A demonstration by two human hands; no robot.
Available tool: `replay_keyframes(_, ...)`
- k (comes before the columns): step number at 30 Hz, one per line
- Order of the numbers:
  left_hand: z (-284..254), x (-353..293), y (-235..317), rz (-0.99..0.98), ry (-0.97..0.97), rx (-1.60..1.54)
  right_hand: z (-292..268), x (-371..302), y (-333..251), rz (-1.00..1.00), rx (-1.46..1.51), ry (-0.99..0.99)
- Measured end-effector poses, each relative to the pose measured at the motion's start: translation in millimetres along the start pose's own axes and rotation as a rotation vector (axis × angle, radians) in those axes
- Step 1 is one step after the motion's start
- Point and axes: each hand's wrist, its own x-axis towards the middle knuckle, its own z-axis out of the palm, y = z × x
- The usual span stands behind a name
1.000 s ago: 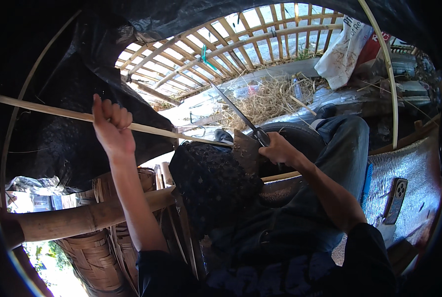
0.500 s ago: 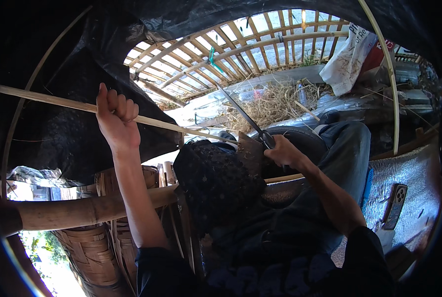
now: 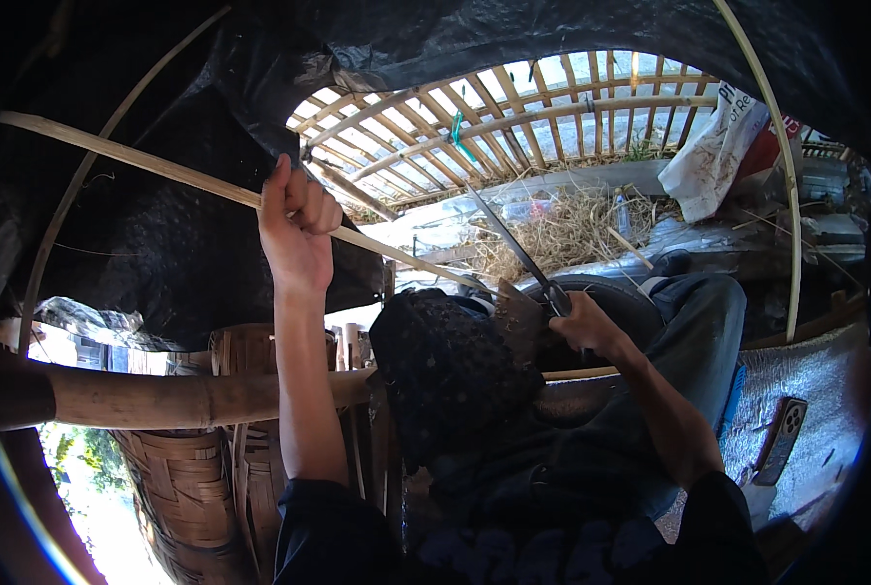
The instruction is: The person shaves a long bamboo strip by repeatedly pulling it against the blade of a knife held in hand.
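My left hand (image 3: 299,219) is raised at centre-left, its fingers closed round a long pale bamboo strip (image 3: 162,166). The strip slopes down to the right, and its lower end meets a brown flap-like piece (image 3: 519,314) by the knife handle. In my right hand (image 3: 592,324) is a knife (image 3: 514,244), gripped by its dark handle, with the long narrow blade pointing up and left. A dark speckled cloth (image 3: 450,370) covers my leg just below the strip's end.
A thick bamboo pole (image 3: 192,398) crosses at left, above a woven basket (image 3: 177,487). Black sheeting (image 3: 153,234) hangs behind the strip. Dry straw (image 3: 562,234) and a white bag (image 3: 704,166) lie ahead, before a bamboo lattice (image 3: 553,107). At right, a phone (image 3: 782,439) rests on a silvery mat (image 3: 816,390).
The whole view has shifted slightly. My left hand now appears farther right, nearer the knife, still closed on the bamboo strip. The right hand keeps its hold on the knife.
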Motion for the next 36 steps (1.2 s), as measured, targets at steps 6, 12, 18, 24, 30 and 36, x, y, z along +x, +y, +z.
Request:
replay_keyframes(6,10.9,3.8,24.2,0.059,-0.006,-0.089,-2.4,2.4,4.7,-0.006,-0.019,0.014)
replay_keyframes(12,12.4,14.6,69.0,0.122,0.026,-0.146,-0.3,3.4,10.8,0.002,-0.014,0.016)
replay_keyframes(18,4.4,23.8,64.9,0.138,0.036,-0.093,2.1,-6.2,-0.4,0.01,-0.022,-0.007)
replay_keyframes(24,9.4,28.7,59.9,0.145,0.134,-0.091,19.5,-49.3,-81.0,-0.011,0.075,-0.097)
replay_keyframes(30,24.6,35.5,56.1,0.129,0.192,-0.044,36.3,-69.3,-134.8,-0.086,0.298,-0.116)
replay_keyframes(36,38.6,29.3,51.2,0.151,0.221,-0.077,49.8,-66.8,-150.8,0.055,0.188,-0.225)
